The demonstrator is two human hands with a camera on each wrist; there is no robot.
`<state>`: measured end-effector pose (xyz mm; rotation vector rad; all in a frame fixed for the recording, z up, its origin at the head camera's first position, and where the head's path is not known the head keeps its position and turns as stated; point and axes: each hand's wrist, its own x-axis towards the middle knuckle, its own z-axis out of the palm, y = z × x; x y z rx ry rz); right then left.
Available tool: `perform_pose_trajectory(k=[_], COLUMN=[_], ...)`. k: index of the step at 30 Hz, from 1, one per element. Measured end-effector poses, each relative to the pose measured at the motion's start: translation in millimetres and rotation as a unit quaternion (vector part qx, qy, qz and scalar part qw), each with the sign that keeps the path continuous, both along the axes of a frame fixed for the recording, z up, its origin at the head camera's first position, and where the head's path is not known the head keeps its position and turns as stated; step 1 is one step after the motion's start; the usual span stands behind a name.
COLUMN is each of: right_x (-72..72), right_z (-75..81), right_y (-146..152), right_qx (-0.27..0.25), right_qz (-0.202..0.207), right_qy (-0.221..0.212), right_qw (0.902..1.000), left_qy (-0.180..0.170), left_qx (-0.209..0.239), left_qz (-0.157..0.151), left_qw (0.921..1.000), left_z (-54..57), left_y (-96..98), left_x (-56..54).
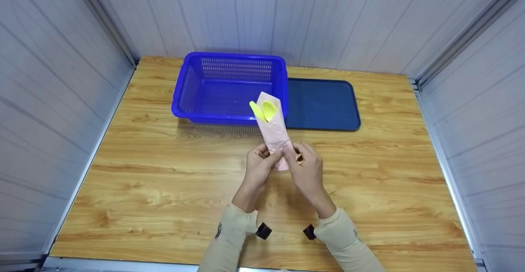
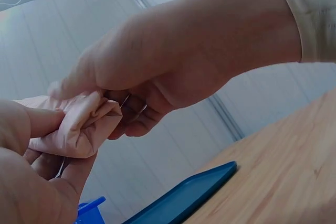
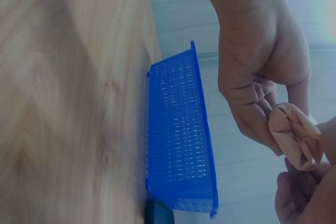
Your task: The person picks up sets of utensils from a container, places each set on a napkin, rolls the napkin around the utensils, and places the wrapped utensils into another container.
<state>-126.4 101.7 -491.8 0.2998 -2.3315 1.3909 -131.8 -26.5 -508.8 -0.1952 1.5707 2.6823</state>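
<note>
A pale pink napkin (image 1: 274,134) is folded into a narrow wrap, held up above the table in front of the basket. From its top stick out a yellow spoon (image 1: 269,110) and, beside it, a yellow handle-like piece (image 1: 257,110) whose kind I cannot tell. My left hand (image 1: 258,164) pinches the lower left side of the napkin between thumb and fingers. On the lower right side my right hand (image 1: 305,167) pinches it too, the two thumbs close together. Both wrist views show the bunched, folded lower end of the napkin (image 2: 86,124) between the hands.
A blue plastic basket (image 1: 229,120) with perforated sides stands at the back of the wooden table (image 1: 164,190). Right of it lies a dark blue tray (image 1: 324,104), its left end hidden by the basket. Pale panel walls enclose the table at the back and sides.
</note>
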Motion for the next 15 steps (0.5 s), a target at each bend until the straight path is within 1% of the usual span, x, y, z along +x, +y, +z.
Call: perform_pose_trajectory(k=[2, 4, 6, 8, 10, 12, 13, 15], right_x=[-2.4, -5.4, -9.8, -15.9, -24.7, -35.6, -41.4, -54.0], right_z=[3.7, 7.6, 11.3, 14.8, 18.7, 21.9, 23.2, 25.0], right_y=[-0.8, -1.5, -2.5, -4.1, -7.0, -10.7, -13.0, -17.9], right_qx=[-0.020, -0.053, -0.087, -0.122, -0.160, -0.197, -0.212, -0.236], right_qz=[0.018, 0.033, 0.048, 0.064, 0.081, 0.097, 0.103, 0.109], right_qy=[-0.051, -0.109, -0.166, -0.206, -0.238, -0.262, -0.268, -0.271], right_qw=[0.9983, 0.9920, 0.9811, 0.9688, 0.9546, 0.9399, 0.9340, 0.9268], left_qy=[0.001, 0.001, -0.004, -0.008, -0.012, -0.019, -0.021, -0.032], left_qx=[-0.011, -0.018, -0.028, -0.033, -0.047, -0.065, -0.069, -0.080], left_qz=[0.004, 0.003, 0.001, -0.003, -0.005, -0.004, -0.005, -0.004], left_qw=[0.9999, 0.9998, 0.9996, 0.9994, 0.9988, 0.9977, 0.9974, 0.9963], left_z=[0.7, 1.7, 3.2, 5.0, 7.4, 10.6, 12.5, 17.4], left_y=[-2.6, -5.0, -7.8, -11.5, -16.4, -21.9, -24.5, -29.5], left_x=[-0.6, -1.9, -4.5, -9.8, -18.3, -29.3, -35.3, -48.7])
